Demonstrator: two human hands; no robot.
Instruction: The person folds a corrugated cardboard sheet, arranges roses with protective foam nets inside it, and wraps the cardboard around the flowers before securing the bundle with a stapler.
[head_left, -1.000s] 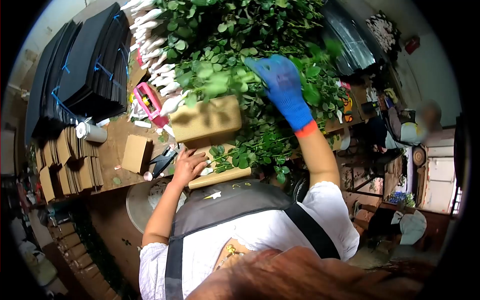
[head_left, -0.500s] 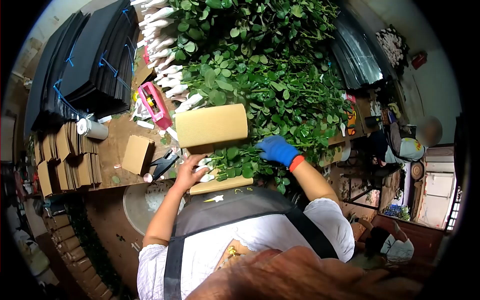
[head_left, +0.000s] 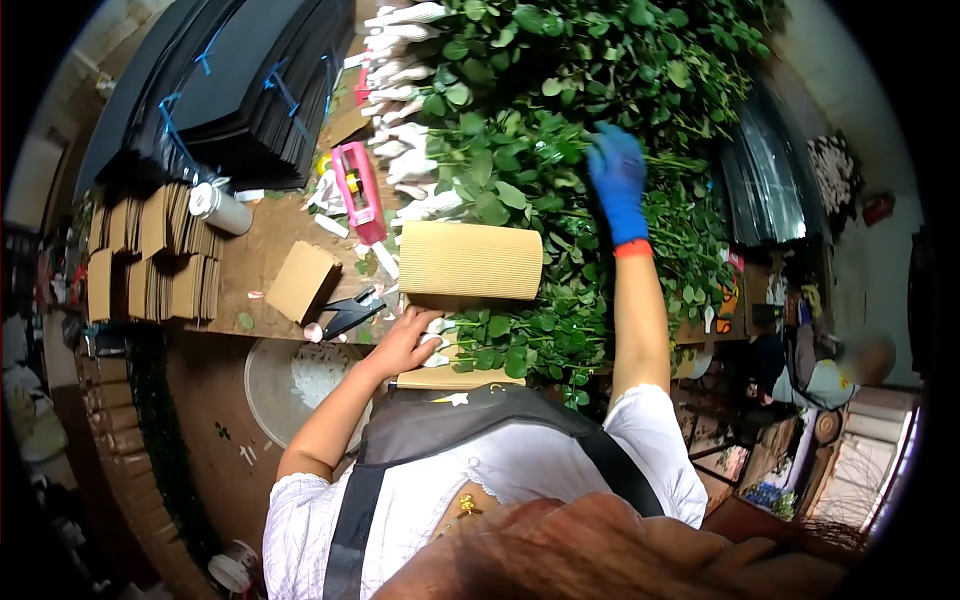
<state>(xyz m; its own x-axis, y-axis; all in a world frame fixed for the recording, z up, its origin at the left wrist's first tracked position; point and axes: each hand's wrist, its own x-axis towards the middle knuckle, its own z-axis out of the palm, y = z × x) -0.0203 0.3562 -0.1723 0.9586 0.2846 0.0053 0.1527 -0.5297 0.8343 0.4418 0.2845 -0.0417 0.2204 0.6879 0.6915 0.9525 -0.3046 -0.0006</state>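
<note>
- In the head view, reading the clock from the corrugated roll (head_left: 470, 262), the apron (head_left: 440, 430) at six o'clock shows a white star (head_left: 457, 399) and small yellow marks, too cropped to read.
- And look at the right hand (head_left: 618, 185)! Half a second ago this blue glove was low by the near bunch; now it's out at two o'clock, over the big leafy pile (head_left: 560, 150).
- Its grip? The fingers point away from the body, blurred among leaves; I can't tell whether they have hold of a stem.
- The left hand (head_left: 403, 343) holds station at seven o'clock, just as before: bare, fingers slightly bent against the white-wrapped heads (head_left: 435, 345). Whether that grip is tight, I cannot tell.
- Those heads top the near bunch (head_left: 510, 335), lying at five o'clock on the cardboard sheet (head_left: 465, 378), between roll and apron.
- The whole scene has slid rightward in view, and more of the bucket (head_left: 267, 400) shows.
- That bucket, at eight o'clock below the bench (head_left: 275, 225), has white scraps (head_left: 325, 375) inside!
- Over between nine and ten, a white canister (head_left: 220, 208) leans, contents hidden, beside stacked cardboard pieces (head_left: 165, 250).
- At ten, a pink dispenser (head_left: 362, 205) carries a yellow-centred roll; at eight, a black tool (head_left: 350, 314) lies on the bench.
</note>
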